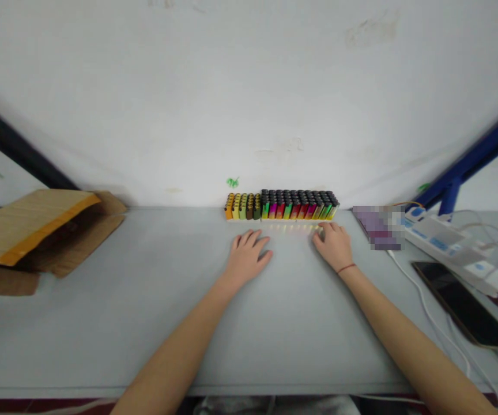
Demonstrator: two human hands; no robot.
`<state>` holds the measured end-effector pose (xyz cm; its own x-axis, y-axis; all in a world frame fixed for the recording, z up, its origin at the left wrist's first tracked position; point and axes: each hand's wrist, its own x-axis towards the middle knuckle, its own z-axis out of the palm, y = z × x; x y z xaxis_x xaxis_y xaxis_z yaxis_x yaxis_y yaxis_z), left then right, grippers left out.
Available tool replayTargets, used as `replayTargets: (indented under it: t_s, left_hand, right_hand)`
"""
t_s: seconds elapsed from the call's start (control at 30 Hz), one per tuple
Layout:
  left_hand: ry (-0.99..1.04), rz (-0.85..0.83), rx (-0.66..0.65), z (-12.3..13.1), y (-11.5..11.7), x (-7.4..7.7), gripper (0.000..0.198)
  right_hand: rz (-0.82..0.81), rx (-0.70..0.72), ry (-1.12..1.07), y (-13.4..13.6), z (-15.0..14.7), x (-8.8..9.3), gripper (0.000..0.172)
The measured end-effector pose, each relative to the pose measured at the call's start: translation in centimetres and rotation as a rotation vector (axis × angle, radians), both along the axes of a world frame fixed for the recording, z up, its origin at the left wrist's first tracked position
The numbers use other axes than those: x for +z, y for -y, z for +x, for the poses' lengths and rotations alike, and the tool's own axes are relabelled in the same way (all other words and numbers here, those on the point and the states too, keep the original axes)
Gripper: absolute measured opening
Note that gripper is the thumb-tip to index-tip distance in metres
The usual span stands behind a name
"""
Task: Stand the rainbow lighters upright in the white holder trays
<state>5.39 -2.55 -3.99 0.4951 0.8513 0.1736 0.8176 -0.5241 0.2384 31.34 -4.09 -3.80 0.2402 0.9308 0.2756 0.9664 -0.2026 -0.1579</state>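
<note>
A row of several colourful lighters (282,206) stands upright against the white wall at the back of the grey table (145,323). Those on the left are yellow, green and orange; the longer group on the right has black tops. My left hand (247,255) lies flat on the table just in front of the row, fingers spread, holding nothing. My right hand (334,244) rests palm down near the row's right end, fingers loosely stretched and empty. A thin red string circles its wrist.
An open cardboard box (37,233) lies on its side at the left. At the right are a white power strip (443,242) with cables, a dark phone (463,302) lying flat, and a blurred purple object (378,226).
</note>
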Motion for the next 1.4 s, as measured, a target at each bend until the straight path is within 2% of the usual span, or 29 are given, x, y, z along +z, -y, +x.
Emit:
replayTargets:
  t_s: [0.07, 0.2, 0.47, 0.83, 0.93, 1.0, 1.1, 1.2, 1.3, 1.4]
  left_hand:
    - [-0.003, -0.004, 0.002, 0.0, 0.0, 0.0, 0.045]
    - [-0.006, -0.009, -0.002, 0.0, -0.1, 0.0, 0.046]
    - [-0.003, 0.006, -0.007, -0.2, -0.2, -0.3, 0.046]
    - [-0.009, -0.005, -0.004, -0.1, 0.0, 0.0, 0.045]
    - [-0.01, -0.005, -0.003, 0.0, 0.0, 0.1, 0.045]
    - [-0.01, -0.005, -0.005, 0.0, -0.1, 0.0, 0.046]
    - [-0.005, 0.001, -0.006, 0.0, -0.1, -0.2, 0.046]
    - [-0.005, 0.003, -0.002, -0.1, -0.2, -0.2, 0.046]
    - [-0.005, -0.011, 0.001, -0.1, -0.1, -0.2, 0.046]
    - [-0.009, -0.023, -0.002, -0.1, 0.0, -0.1, 0.046]
  right_hand:
    - [0.003, -0.03, 0.03, 0.0, 1.3, 0.0, 0.037]
    - [-0.007, 0.049, 0.084, -0.4, 2.2, 0.1, 0.04]
    - [-0.04, 0.133, 0.113, -1.4, 0.8, 0.5, 0.039]
    - [-0.016, 0.101, 0.047, -1.5, -0.3, 0.1, 0.032]
    - [0.013, 0.081, -0.005, -1.1, 1.0, -0.6, 0.027]
    - [0.051, 0.031, -0.054, -1.1, 2.7, -1.0, 0.03]
    - [0.1, -0.003, -0.137, -2.0, 5.8, -1.2, 0.049]
    - [0.084, 0.099, -0.221, -3.6, 8.2, -0.9, 0.063]
    - [0.053, 0.158, -0.27, -5.2, 9.2, -0.5, 0.058]
    - [0.058, 0.135, -0.283, -5.9, 9.3, -0.6, 0.052]
